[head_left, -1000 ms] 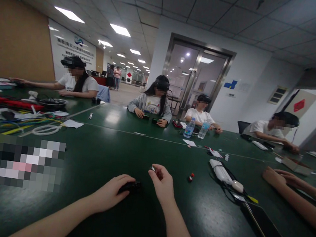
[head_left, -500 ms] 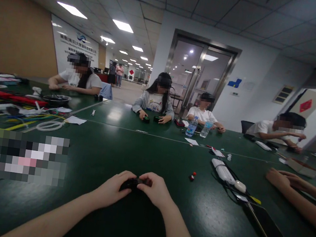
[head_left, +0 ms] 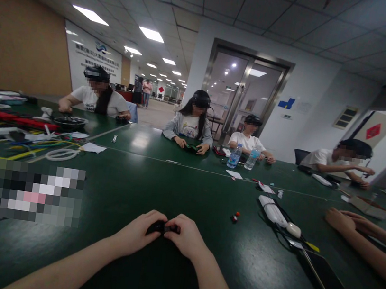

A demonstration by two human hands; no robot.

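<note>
Two hands meet at a small black object, on or just above the green surface: our left hand closes around it while our right hand pinches at its right end, our fingers hiding whether a separate piece sits there. We judge a slip the main risk; uneven pressure from the two sides could twist the object loose and send it skidding. Ahead, we have open room toward the seam. Rightward, a small red-topped item, a corded white block and a co-worker's hands limit reach. Our near edge is indistinct.
</note>
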